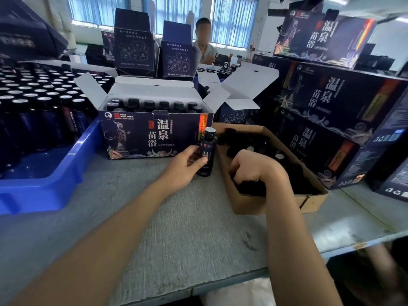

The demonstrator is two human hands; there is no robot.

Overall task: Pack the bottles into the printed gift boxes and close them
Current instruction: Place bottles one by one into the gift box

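A grey, speckled worktable top fills the lower half of the frame. Its front edge is a pale blue-grey rim that runs toward the lower right. Across the top of the frame stands a row of tall windows with blue-and-white vertical blinds, and bright, even daylight comes through them. A white wall section stands just right of the windows. At upper centre a person in a light shirt sits beyond the worktable. Below the table edge, at bottom centre, everything is blurred.
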